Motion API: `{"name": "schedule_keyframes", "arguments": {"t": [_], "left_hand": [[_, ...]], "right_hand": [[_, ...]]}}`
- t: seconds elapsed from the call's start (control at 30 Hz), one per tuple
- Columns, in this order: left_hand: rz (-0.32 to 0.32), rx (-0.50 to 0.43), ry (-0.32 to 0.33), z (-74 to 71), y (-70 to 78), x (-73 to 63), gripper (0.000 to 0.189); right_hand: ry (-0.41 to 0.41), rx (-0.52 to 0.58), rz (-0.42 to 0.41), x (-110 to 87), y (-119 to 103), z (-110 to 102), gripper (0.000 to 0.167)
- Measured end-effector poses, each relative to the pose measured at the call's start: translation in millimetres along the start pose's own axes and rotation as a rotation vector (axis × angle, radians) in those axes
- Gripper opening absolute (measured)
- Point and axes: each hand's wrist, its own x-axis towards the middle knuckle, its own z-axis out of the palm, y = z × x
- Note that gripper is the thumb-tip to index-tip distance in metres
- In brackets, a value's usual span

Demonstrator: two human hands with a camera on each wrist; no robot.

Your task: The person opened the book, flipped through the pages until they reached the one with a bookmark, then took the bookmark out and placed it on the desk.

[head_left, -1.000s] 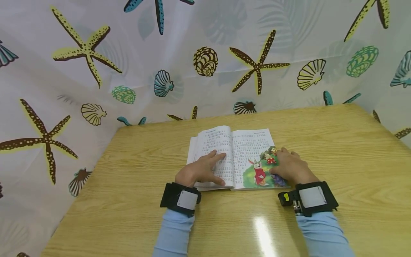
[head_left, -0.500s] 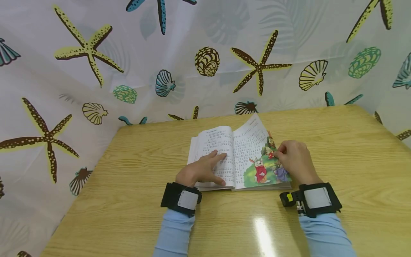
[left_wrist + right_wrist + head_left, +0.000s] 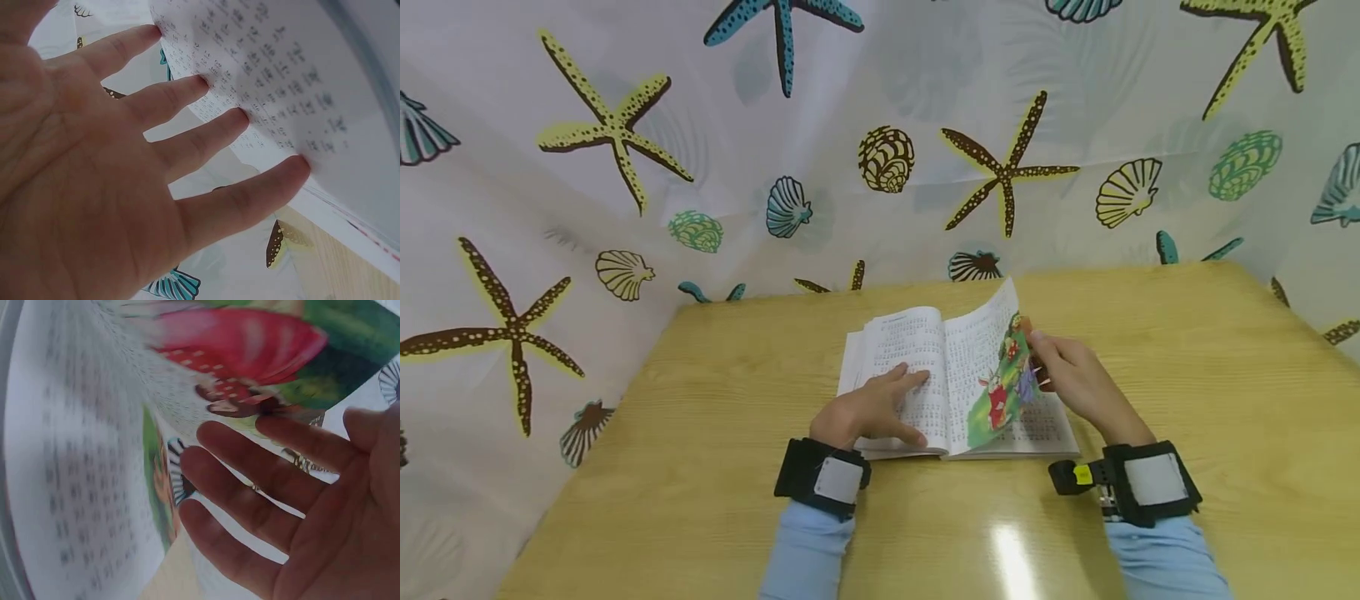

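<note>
An open picture book (image 3: 891, 342) lies on the table. Its left page is held down by my left hand (image 3: 876, 410), fingers spread; in the left wrist view the fingertips (image 3: 297, 165) touch the printed paper. On the right half, an illustrated page (image 3: 1000, 375) with a rabbit in red stands lifted and curves toward the spine. My right hand (image 3: 1075, 379) is at this page's outer edge, the thumb near the edge and other fingers partly behind it. In the right wrist view its fingers (image 3: 237, 487) are extended, the index fingertip right at the lifted page. Printed text shows beneath.
The wooden table (image 3: 722, 467) extends on both sides of the book. Behind it hangs a white cloth (image 3: 820, 100) printed with starfish and shells. Black bands (image 3: 823, 479) with camera mounts sit on both wrists, over light blue sleeves (image 3: 808, 550).
The illustrated right page has risen from nearly flat and swung left, uncovering the page below. My right hand went from pinching its edge to extended fingers at it. The left hand stays put.
</note>
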Motion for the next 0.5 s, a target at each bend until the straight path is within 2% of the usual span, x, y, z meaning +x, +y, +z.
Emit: {"name": "schedule_keyframes", "arguments": {"t": [0.07,0.17,0.23,0.3,0.4,0.47,0.5], "left_hand": [[-0.002,0.004,-0.01,5.9,-1.8,-1.6,0.093],[0.015,0.002,-0.019,13.1,-5.0,-4.3,0.092],[0.076,-0.058,-0.001,15.6,-7.3,-4.7,0.089],[0.134,-0.144,0.004,16.3,-8.5,-5.1,0.082],[0.171,-0.244,0.01,17.2,-10.2,-4.8,0.073],[0.152,-0.271,0.002,17.0,-10.9,-5.5,0.069],[0.129,-0.251,0.021,16.6,-11.9,-6.3,0.067]], "right_hand": [[-0.052,0.044,-0.041,-3.5,-5.0,8.1,0.054],[-0.137,0.013,-0.133,-7.4,-10.6,25.4,0.044],[-0.216,-0.013,-0.217,-8.3,-12.9,38.4,0.041],[-0.309,-0.069,-0.266,-9.1,-13.9,50.2,0.039],[-0.414,-0.189,-0.278,-10.8,-14.3,63.3,0.04],[-0.446,-0.264,-0.254,-12.3,-14.6,67.6,0.042],[-0.449,-0.291,-0.245,-12.6,-15.0,68.7,0.042]]}}
